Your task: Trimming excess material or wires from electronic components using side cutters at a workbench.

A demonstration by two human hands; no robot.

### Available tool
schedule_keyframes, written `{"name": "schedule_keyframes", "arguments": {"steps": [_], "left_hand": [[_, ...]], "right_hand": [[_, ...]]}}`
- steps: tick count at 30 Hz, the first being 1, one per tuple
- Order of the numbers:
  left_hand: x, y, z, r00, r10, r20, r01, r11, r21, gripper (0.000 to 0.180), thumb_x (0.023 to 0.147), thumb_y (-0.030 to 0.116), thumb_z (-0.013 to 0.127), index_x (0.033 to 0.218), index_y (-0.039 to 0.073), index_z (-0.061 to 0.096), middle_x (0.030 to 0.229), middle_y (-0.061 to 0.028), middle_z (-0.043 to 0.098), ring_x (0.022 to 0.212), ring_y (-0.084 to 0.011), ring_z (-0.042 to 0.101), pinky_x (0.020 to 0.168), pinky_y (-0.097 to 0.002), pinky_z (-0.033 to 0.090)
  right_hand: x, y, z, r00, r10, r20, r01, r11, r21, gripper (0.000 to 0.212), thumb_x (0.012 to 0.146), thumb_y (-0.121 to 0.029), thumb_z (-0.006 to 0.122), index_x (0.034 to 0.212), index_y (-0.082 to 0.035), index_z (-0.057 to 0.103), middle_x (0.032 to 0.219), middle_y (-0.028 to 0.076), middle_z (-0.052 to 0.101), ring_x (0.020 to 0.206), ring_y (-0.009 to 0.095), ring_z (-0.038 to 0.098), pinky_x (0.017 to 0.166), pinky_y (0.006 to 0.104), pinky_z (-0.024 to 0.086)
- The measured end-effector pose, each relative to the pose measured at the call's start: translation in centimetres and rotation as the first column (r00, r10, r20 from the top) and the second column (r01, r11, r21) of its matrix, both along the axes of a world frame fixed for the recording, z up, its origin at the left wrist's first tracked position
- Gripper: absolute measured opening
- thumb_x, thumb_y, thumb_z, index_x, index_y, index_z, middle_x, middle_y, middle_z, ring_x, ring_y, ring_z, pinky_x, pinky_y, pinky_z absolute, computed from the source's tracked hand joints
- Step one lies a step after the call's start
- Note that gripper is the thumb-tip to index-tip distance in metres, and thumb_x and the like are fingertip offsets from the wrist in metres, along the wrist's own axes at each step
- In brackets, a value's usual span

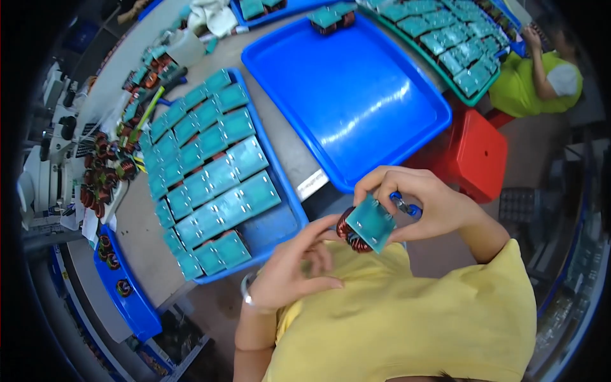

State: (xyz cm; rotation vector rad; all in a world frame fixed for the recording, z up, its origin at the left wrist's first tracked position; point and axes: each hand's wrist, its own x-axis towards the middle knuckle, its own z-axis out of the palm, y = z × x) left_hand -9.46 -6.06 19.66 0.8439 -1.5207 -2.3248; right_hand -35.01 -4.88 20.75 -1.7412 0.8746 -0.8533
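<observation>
Above my lap, my right hand [423, 200] grips a wire-wound coil [358, 242] topped by a square green circuit board [371, 223]. Tucked in the same hand is a small blue-handled tool [406, 205]; its working end is hidden. My left hand [296, 264] is open, thumb and fingers apart. Its index fingertip reaches the coil's left edge; whether it touches, I cannot tell. To the left, a blue tray [296, 216] holds rows of similar board-topped coils [219, 184]. A larger blue tray [305, 83] lies ahead, with a couple of such coils [331, 18] at its far end.
A green tray [468, 100] of board-topped coils stands at the far right, near a person in a yellow-green top [534, 83]. A red stool [480, 156] stands below it. Loose coils [102, 169] and a blue bin [127, 286] are at the left.
</observation>
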Motion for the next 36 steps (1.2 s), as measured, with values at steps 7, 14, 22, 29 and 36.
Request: {"name": "schedule_keyframes", "arguments": {"steps": [7, 14, 22, 29, 36], "left_hand": [[1.9, -1.8, 0.3, 0.597, 0.757, 0.265, 0.214, 0.167, -0.962, 0.059, 0.055, 0.010, 0.080, 0.108, 0.006, 0.054, 0.120, -0.0136, 0.044, 0.119, -0.0355, 0.035, 0.097, -0.0445, 0.032], [1.8, -3.1, -1.2, 0.586, 0.765, 0.268, 0.200, 0.184, -0.962, 0.058, 0.052, 0.012, 0.082, 0.099, 0.009, 0.050, 0.121, -0.0126, 0.040, 0.123, -0.0386, 0.030, 0.101, -0.0507, 0.023], [3.1, -2.6, -0.3, 0.727, 0.686, 0.032, -0.323, 0.383, -0.865, 0.053, 0.058, 0.004, 0.077, 0.104, 0.005, 0.051, 0.106, -0.0088, 0.056, 0.116, -0.0289, 0.045, 0.100, -0.0386, 0.032], [2.5, -0.9, 2.5, 0.743, 0.624, -0.242, -0.652, 0.757, -0.050, 0.054, 0.065, -0.003, 0.072, 0.112, -0.001, 0.047, 0.110, -0.0086, 0.052, 0.104, -0.0163, 0.051, 0.092, -0.0298, 0.041], [2.0, -0.4, 2.0, 0.744, 0.579, -0.332, -0.522, 0.815, 0.251, 0.065, 0.071, 0.009, 0.071, 0.125, -0.002, 0.036, 0.118, -0.0145, 0.050, 0.108, -0.0204, 0.052, 0.092, -0.0325, 0.042]], "right_hand": [[-1.2, -10.7, 1.6, 0.893, -0.285, -0.347, 0.101, 0.880, -0.464, 0.042, 0.062, -0.005, 0.074, 0.098, -0.003, 0.051, 0.102, 0.011, 0.056, 0.092, 0.025, 0.056, 0.080, 0.0313, 0.045], [-3.4, -24.4, -2.3, 0.629, -0.572, -0.526, -0.036, 0.655, -0.755, 0.042, 0.062, -0.009, 0.073, 0.099, -0.006, 0.055, 0.095, 0.012, 0.059, 0.092, 0.032, 0.055, 0.079, 0.0393, 0.044], [-3.8, -26.6, -3.8, 0.501, -0.637, -0.586, 0.029, 0.689, -0.724, 0.039, 0.066, -0.018, 0.072, 0.100, -0.006, 0.054, 0.098, 0.012, 0.059, 0.095, 0.031, 0.054, 0.078, 0.0411, 0.044], [-1.1, -20.9, -0.6, 0.655, -0.612, -0.443, 0.116, 0.661, -0.741, 0.034, 0.072, -0.012, 0.067, 0.102, -0.001, 0.055, 0.097, 0.013, 0.060, 0.090, 0.029, 0.057, 0.079, 0.0342, 0.045], [4.2, -8.6, 4.7, 0.990, 0.090, 0.110, -0.099, 0.993, 0.070, 0.034, 0.070, -0.021, 0.071, 0.086, -0.005, 0.045, 0.101, 0.017, 0.059, 0.075, 0.010, 0.050, 0.070, 0.0253, 0.041]]}}
